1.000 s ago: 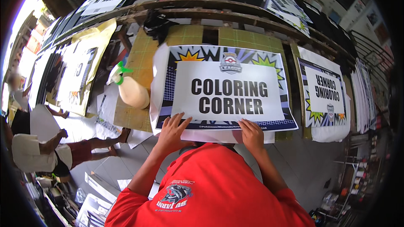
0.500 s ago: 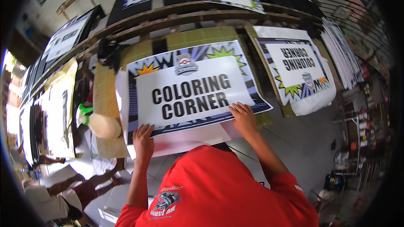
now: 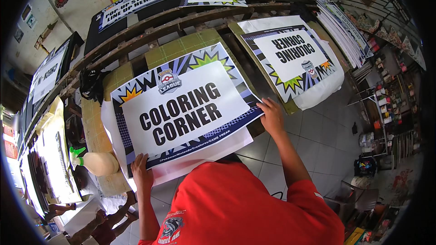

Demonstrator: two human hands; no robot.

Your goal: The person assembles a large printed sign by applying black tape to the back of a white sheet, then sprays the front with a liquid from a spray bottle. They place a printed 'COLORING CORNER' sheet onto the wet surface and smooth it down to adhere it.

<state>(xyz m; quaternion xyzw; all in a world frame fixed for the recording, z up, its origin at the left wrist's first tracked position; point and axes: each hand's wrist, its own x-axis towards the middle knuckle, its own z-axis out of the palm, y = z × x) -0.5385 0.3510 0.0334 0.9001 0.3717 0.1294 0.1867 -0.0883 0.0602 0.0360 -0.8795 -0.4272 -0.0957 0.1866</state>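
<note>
In front of me a printed poster (image 3: pixel 181 132) lies tilted, with a white middle panel, large black lettering and a blue, yellow-green and orange border. My left hand (image 3: pixel 141 172) has its fingers closed on the poster's lower left corner. The lower right corner is pinched in my right hand (image 3: pixel 271 117) and lifts slightly. Under the poster, a larger white sheet (image 3: pixel 236 141) shows along the near and left sides. Both rest on a yellowish-green cutting board (image 3: pixel 181 44).
A spray bottle (image 3: pixel 101 163) with a green head lies left of the poster. A matching poster (image 3: pixel 295 56) sits upside down on another board to the right. Beyond run wooden rails (image 3: pixel 181 23) and more printed boards (image 3: pixel 131 8). Another person's arms (image 3: pixel 113 213) show at lower left.
My view has turned, so the table appears shifted left. My right hand has moved outward along the poster to its right corner; my left hand stays at the lower left corner.
</note>
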